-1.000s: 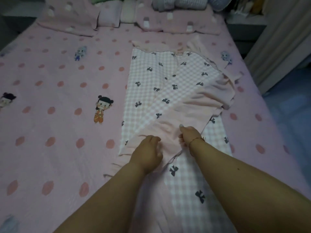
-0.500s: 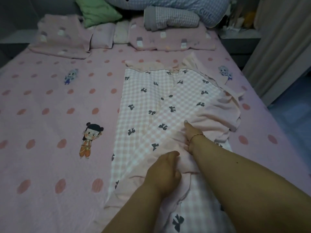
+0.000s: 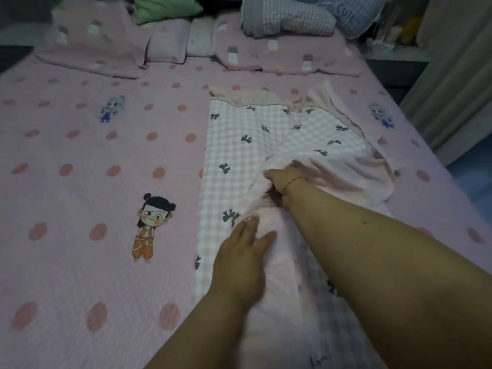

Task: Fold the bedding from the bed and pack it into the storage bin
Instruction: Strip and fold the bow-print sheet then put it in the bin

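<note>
Bed [image 3: 80, 262], pink dotted sheet; pillows at 12 o'clock. Checked bow-print blanket [image 3: 239, 145] lies centre-right, part-folded. Right hand [image 3: 282, 179]: fingers clenched on the pink underside, apparently gathering the fold. Left hand [image 3: 239, 251]: fingers extended, pressing the cloth flat. Storage bin unseen.

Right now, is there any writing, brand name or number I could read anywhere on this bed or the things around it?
None can be read.
The checked blanket carries only bow prints.
The bedsheet shows only dots and cartoon figures.
The pillowcases show small printed shapes, too blurred to tell as text.
The nightstand clutter is too dim and blurred.
</note>
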A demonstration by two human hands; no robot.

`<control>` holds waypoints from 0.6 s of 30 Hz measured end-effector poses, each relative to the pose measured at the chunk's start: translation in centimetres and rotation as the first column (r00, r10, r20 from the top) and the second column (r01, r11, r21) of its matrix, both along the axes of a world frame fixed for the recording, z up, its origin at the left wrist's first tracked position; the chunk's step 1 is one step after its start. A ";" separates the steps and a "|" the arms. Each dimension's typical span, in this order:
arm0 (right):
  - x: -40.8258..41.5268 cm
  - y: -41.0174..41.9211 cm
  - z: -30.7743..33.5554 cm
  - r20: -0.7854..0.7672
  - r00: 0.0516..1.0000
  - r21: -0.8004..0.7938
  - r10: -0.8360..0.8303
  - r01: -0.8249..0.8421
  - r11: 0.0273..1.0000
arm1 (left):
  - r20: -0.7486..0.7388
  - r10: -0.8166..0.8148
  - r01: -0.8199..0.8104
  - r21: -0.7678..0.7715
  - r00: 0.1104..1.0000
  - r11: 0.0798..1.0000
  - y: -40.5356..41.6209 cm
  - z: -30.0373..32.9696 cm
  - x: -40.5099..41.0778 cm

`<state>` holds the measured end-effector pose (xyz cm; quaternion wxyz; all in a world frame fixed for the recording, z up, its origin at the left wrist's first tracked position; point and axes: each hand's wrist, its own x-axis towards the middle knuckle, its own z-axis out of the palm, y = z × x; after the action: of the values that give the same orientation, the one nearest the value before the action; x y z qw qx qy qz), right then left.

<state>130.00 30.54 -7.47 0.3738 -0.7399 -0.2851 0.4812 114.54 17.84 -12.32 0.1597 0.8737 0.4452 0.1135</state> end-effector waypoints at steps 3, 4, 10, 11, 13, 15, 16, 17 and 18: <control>-3.0 1.9 1.3 0.005 0.945 0.056 0.326 -0.326 0.944 | -0.088 0.318 -0.320 -0.014 0.944 0.947 3.1 1.5 -3.2; -4.2 1.8 2.1 -0.004 0.932 0.065 0.363 -0.362 0.930 | -0.150 0.389 -0.397 -0.023 0.909 0.918 4.1 1.8 -4.4; -2.4 0.6 -1.2 0.278 0.923 0.117 0.267 -0.308 0.944 | -0.173 0.310 -0.309 0.033 0.935 0.950 5.7 0.3 -4.2; -1.6 0.3 -2.0 0.344 0.906 0.096 0.247 -0.295 0.951 | -0.173 0.247 -0.248 0.015 0.953 0.969 5.6 -0.2 -3.4; -0.5 -0.6 -3.4 0.385 0.887 0.052 0.254 -0.296 0.954 | -0.218 0.137 -0.155 -0.065 0.966 0.986 5.1 -1.4 -1.8; 0.7 -1.1 -5.1 0.407 0.867 0.034 0.287 -0.328 0.944 | -0.258 0.078 -0.108 -0.103 0.963 0.989 4.9 -2.8 -0.5; 1.1 -1.4 -5.6 0.436 0.853 0.042 0.286 -0.337 0.941 | -0.276 0.061 -0.099 -0.129 0.959 0.987 4.8 -3.6 -0.2; 1.7 -1.6 -6.1 0.458 0.853 0.070 0.250 -0.315 0.947 | -0.293 0.050 -0.099 -0.154 0.955 0.983 4.8 -4.2 0.1; 2.3 -1.7 -6.6 0.444 0.875 0.104 0.192 -0.263 0.959 | -0.298 0.049 -0.102 -0.165 0.953 0.981 4.8 -4.7 0.2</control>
<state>132.26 28.84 -14.08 0.3010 -0.7561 -0.4835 0.3223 114.76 22.61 -16.97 0.1652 0.8452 0.5056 -0.0515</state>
